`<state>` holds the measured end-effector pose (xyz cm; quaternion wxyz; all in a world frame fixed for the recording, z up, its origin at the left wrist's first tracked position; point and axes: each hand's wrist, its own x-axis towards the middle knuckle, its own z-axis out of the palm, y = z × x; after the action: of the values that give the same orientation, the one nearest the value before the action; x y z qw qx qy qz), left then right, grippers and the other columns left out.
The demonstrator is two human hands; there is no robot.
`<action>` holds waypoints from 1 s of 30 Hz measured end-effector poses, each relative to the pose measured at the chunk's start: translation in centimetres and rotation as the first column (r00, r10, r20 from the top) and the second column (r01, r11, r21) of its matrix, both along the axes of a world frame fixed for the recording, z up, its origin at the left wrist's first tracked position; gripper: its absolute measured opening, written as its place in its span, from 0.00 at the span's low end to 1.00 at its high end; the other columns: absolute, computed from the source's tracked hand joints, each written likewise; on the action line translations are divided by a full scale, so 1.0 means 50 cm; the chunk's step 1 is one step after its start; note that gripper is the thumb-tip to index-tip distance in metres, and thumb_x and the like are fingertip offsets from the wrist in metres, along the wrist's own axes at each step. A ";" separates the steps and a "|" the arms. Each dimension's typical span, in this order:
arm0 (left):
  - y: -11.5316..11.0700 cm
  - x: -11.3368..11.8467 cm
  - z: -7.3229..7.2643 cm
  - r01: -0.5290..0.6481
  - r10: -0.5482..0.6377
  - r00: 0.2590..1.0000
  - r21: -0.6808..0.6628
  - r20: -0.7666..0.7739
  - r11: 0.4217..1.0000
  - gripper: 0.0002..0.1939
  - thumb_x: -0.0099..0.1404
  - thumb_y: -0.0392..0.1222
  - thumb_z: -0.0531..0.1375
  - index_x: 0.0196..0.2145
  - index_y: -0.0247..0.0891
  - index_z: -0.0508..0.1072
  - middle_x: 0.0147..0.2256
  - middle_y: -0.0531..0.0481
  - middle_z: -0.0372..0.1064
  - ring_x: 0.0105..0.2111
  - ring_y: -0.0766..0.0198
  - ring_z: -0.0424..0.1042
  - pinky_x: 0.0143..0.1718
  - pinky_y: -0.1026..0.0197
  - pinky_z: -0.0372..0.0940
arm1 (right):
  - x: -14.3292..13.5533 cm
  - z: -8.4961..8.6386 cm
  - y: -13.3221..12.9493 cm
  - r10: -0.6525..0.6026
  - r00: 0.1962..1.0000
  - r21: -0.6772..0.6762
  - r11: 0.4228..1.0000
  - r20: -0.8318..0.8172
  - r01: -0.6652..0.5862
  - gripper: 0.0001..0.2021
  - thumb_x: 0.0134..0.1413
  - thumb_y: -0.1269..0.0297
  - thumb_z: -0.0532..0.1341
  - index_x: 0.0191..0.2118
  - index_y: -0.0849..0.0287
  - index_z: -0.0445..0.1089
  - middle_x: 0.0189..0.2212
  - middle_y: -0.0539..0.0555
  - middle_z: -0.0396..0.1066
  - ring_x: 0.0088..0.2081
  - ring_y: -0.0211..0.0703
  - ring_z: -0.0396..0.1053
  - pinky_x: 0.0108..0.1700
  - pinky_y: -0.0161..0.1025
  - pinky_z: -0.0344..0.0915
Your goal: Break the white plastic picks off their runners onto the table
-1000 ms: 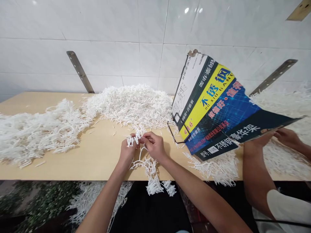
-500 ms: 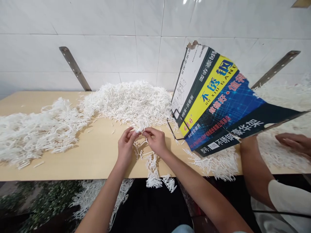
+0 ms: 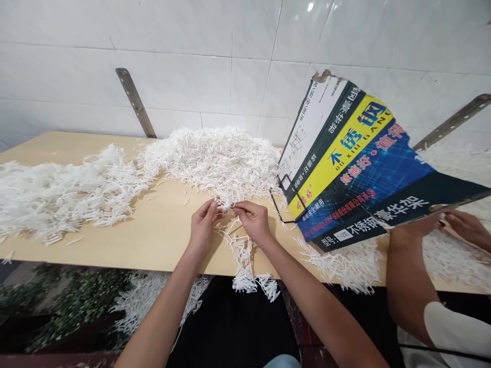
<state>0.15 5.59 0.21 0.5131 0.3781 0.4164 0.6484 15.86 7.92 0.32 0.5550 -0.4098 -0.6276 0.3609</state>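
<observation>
My left hand [image 3: 202, 227] and my right hand [image 3: 253, 221] meet at the front middle of a wooden table [image 3: 153, 240]. Both pinch a strand of white plastic pieces [image 3: 240, 250] that runs from my fingers down over the table's front edge. The fingertips of both hands sit at the near edge of a big pile of loose white pieces [image 3: 218, 161].
A tangled heap of white strands [image 3: 57, 194] lies at the left. A printed cardboard box [image 3: 345, 158] leans at the right, with another person's hands [image 3: 460, 225] under it. More white strands [image 3: 341, 266] lie near the front edge. Metal brackets [image 3: 136, 102] stand against the tiled wall.
My hands have moved forward from mid-table to the edge of the big pile, and the bunch held in my left hand is gone. The other person's hand went back under the box.
</observation>
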 end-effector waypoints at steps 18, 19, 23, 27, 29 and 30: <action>-0.009 0.002 0.010 0.184 -0.181 0.981 0.044 -0.064 0.982 0.12 0.54 0.49 0.72 0.30 0.38 0.81 0.29 0.49 0.71 0.29 0.63 0.64 0.33 0.60 0.61 | 0.032 0.021 0.036 0.107 0.768 -0.555 0.630 -0.631 -0.543 0.21 0.58 0.40 0.57 0.42 0.54 0.65 0.36 0.59 0.79 0.32 0.50 0.76 0.30 0.44 0.74; -0.012 0.002 0.013 0.195 -0.192 0.978 0.032 -0.086 0.980 0.12 0.55 0.49 0.72 0.30 0.38 0.81 0.29 0.49 0.72 0.29 0.63 0.64 0.32 0.59 0.60 | 0.034 0.026 0.034 0.145 0.754 -0.548 0.601 -0.641 -0.582 0.24 0.59 0.39 0.57 0.46 0.55 0.66 0.37 0.59 0.79 0.34 0.50 0.77 0.32 0.45 0.74; -0.020 0.001 0.020 0.225 -0.225 0.945 -0.030 -0.237 0.974 0.11 0.57 0.49 0.70 0.31 0.38 0.82 0.27 0.48 0.72 0.28 0.61 0.65 0.32 0.59 0.59 | 0.042 0.039 0.022 0.337 0.800 -0.536 0.606 -0.497 -0.588 0.23 0.54 0.45 0.66 0.48 0.58 0.74 0.37 0.56 0.79 0.35 0.46 0.76 0.36 0.40 0.73; -0.024 0.002 0.024 0.229 -0.241 0.920 -0.075 -0.310 0.971 0.11 0.59 0.49 0.68 0.32 0.38 0.83 0.31 0.46 0.77 0.32 0.58 0.70 0.35 0.60 0.61 | 0.052 0.043 0.018 0.419 0.889 -0.471 0.755 -0.187 -0.455 0.17 0.48 0.55 0.73 0.41 0.58 0.78 0.34 0.52 0.78 0.34 0.42 0.73 0.35 0.35 0.68; -0.025 0.002 0.025 0.237 -0.253 0.907 -0.089 -0.336 0.967 0.11 0.59 0.49 0.68 0.31 0.38 0.83 0.31 0.47 0.77 0.32 0.58 0.70 0.35 0.60 0.61 | 0.058 0.046 0.018 0.427 0.903 -0.436 0.805 -0.047 -0.403 0.16 0.49 0.53 0.73 0.39 0.59 0.78 0.31 0.51 0.76 0.31 0.40 0.70 0.32 0.34 0.64; -0.025 0.002 0.024 0.235 -0.251 0.903 -0.090 -0.348 0.968 0.10 0.60 0.48 0.67 0.31 0.38 0.83 0.31 0.47 0.77 0.32 0.58 0.70 0.35 0.60 0.61 | 0.060 0.048 0.018 0.425 0.905 -0.431 0.818 0.005 -0.382 0.16 0.50 0.52 0.72 0.37 0.59 0.78 0.29 0.50 0.74 0.29 0.39 0.68 0.31 0.34 0.62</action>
<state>0.28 4.34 1.43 0.5141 0.5266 0.4668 0.4904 18.87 8.84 2.71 0.3321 -0.3945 -0.6348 0.5754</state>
